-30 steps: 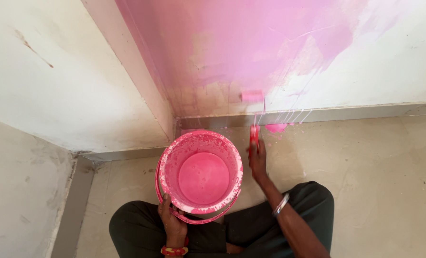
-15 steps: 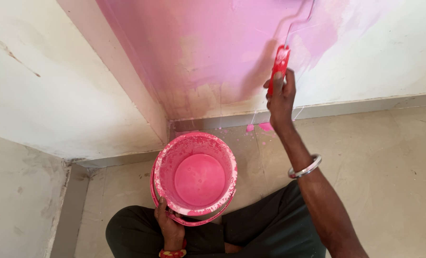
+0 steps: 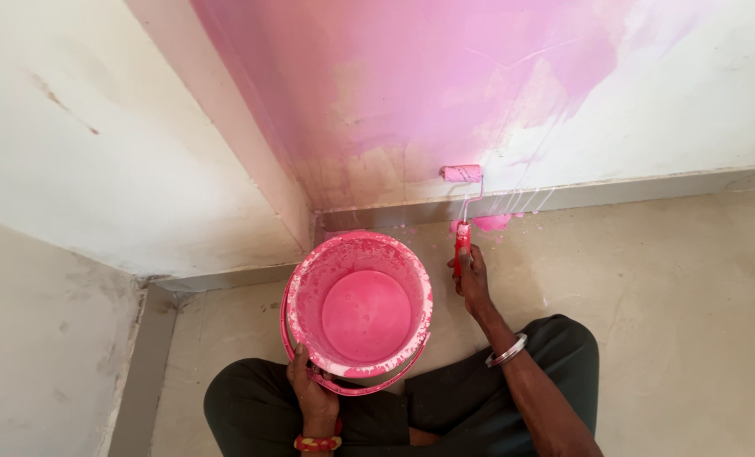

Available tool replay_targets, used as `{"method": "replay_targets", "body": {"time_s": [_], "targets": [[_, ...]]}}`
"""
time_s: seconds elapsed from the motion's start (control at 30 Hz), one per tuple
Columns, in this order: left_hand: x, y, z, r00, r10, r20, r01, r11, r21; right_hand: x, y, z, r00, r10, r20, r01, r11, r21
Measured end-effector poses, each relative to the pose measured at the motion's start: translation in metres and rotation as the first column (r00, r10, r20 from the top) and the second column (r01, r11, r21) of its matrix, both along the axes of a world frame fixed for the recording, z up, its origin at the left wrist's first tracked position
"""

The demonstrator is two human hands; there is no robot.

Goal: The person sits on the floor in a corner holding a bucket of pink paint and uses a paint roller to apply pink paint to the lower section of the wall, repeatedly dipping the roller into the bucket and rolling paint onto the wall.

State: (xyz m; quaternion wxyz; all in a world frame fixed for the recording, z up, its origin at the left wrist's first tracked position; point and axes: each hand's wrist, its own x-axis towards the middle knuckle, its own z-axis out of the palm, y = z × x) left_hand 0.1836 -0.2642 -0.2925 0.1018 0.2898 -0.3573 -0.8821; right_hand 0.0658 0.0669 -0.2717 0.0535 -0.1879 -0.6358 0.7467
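On the left I saw a rough, stained white wall meeting the pink-coated wall in the far corner. My left hand was curled shut around the near rim and thin wire handle of a round plastic bucket, its sides crusted with splashes, smooth pink paint lying in the bottom. To its right, my right hand gripped the red handle of a small paint roller, its fuzzy pink sleeve pressed low on the wall just above the grey skirting. A metal bangle circled that wrist, over the smooth beige floor.
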Motion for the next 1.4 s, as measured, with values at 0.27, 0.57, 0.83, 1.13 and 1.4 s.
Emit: {"method": "replay_targets", "body": {"time_s": [0.27,0.57,0.83,1.13,1.4], "targets": [[0.0,-0.002,-0.011,1.0,0.0,-0.024,0.0,1.0,0.002,-0.062,0.043,0.1,0.966,-0.068,-0.25,0.1,0.988,0.119],[0.0,0.001,-0.002,1.0,0.016,0.002,-0.016,1.0,0.024,-0.05,0.059,0.092,0.963,-0.006,-0.269,0.089,0.95,0.3],[0.0,-0.002,-0.01,1.0,-0.002,-0.003,0.002,1.0,-0.028,0.011,0.012,-0.004,0.998,0.01,0.068,-0.007,0.999,-0.054],[0.001,-0.001,-0.004,1.0,-0.005,-0.007,0.004,1.0,-0.016,-0.054,0.053,0.106,0.965,-0.112,-0.237,0.126,0.991,0.048],[0.001,0.001,-0.001,0.998,-0.002,-0.065,0.003,1.0,0.007,-0.049,0.051,0.08,0.965,-0.075,-0.251,0.129,0.97,0.205]]}}
